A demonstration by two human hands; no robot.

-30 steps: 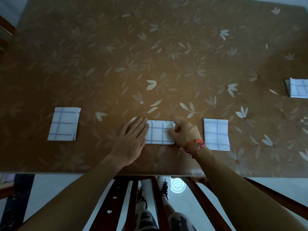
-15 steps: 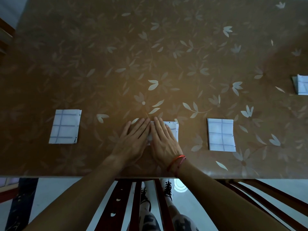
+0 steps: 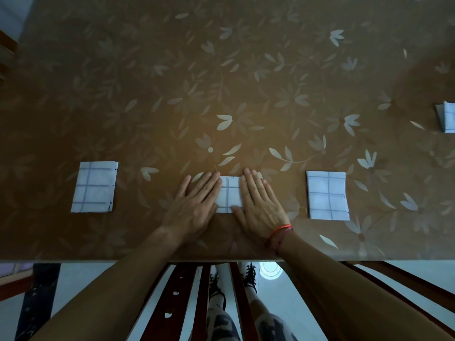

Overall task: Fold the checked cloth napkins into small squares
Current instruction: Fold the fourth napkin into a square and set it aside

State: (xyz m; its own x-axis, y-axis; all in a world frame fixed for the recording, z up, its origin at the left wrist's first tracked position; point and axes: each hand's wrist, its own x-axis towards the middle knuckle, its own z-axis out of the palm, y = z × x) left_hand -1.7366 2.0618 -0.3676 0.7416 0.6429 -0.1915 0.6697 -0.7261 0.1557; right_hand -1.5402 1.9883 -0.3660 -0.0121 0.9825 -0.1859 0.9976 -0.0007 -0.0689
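A small folded white napkin with blue check lines (image 3: 230, 195) lies near the table's front edge. My left hand (image 3: 197, 205) lies flat with spread fingers over its left edge. My right hand (image 3: 261, 205), with a red thread at the wrist, presses flat on its right part. Only the napkin's middle strip shows between the hands. A second folded napkin (image 3: 94, 187) lies to the left and a third folded napkin (image 3: 327, 195) to the right, both apart from my hands.
The brown table with a pale flower pattern (image 3: 221, 82) fills the view. Another folded cloth (image 3: 446, 116) is cut off at the right edge. Below the table's front edge are dark wooden chair slats (image 3: 182, 299) and my legs.
My right hand went from pinching the napkin's right edge to lying flat on it, then slid right, uncovering the middle strip. The left hand stayed flat on the left edge.
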